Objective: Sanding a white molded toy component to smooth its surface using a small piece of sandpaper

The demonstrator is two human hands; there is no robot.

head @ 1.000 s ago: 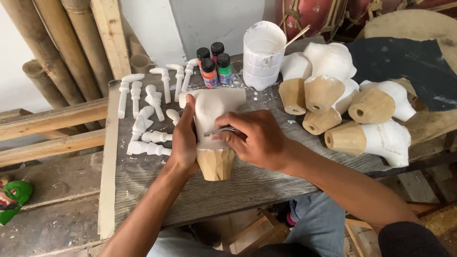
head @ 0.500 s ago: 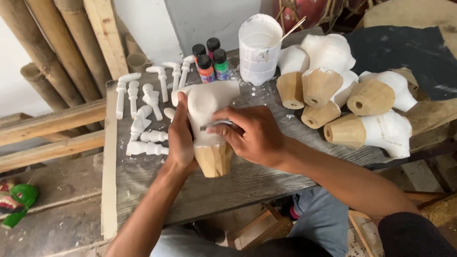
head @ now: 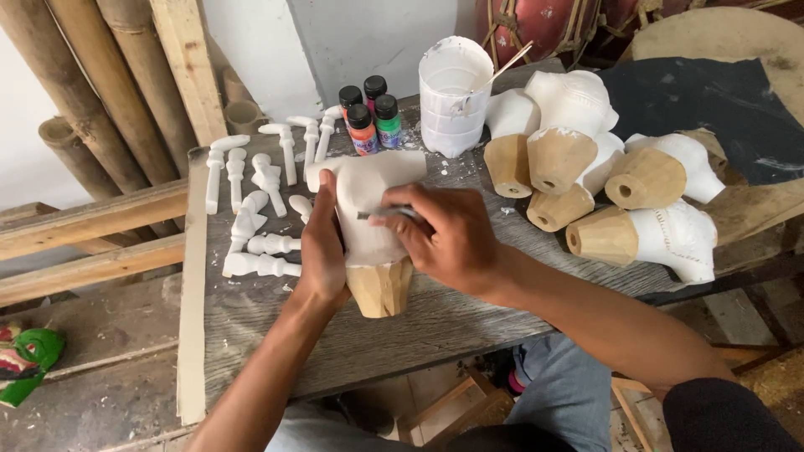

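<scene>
**Both hands on a white-primed wooden figure, mid-table**

Left hand (head: pixel 322 251): fingers wrapped narrowly around the left flank of the wooden figure (head: pixel 374 226), thumb side up, gripping it firmly. Right hand (head: pixel 444 234): closed on a small grey strip (head: pixel 381 214), pinched between fingertips and pressed flat against the figure's white front. What the strip is made of, cannot tell.

The figure stands on the grey plank table (head: pixel 251 310), upper part coated white, bare tan wood at the base, near the table's front edge.

Just left of the left hand: a scatter of small white turned pegs (head: pixel 255 218), some lying, some in a rough row. Behind the figure: four small paint bottles (head: pixel 368 117) with black caps, clustered and touching. Beside them a white-smeared plastic cup (head: pixel 452 96) with a thin stick leaning in it.

To the right: a pile of similar half-painted figures (head: pixel 620 184), white tops, bare wooden bases facing the camera, lying against each other. Dark cloth (head: pixel 712 109) behind them.

Far left: bamboo poles (head: pixel 92 92) leaning upright; a green mask (head: pixel 25 360) on the floor.
</scene>
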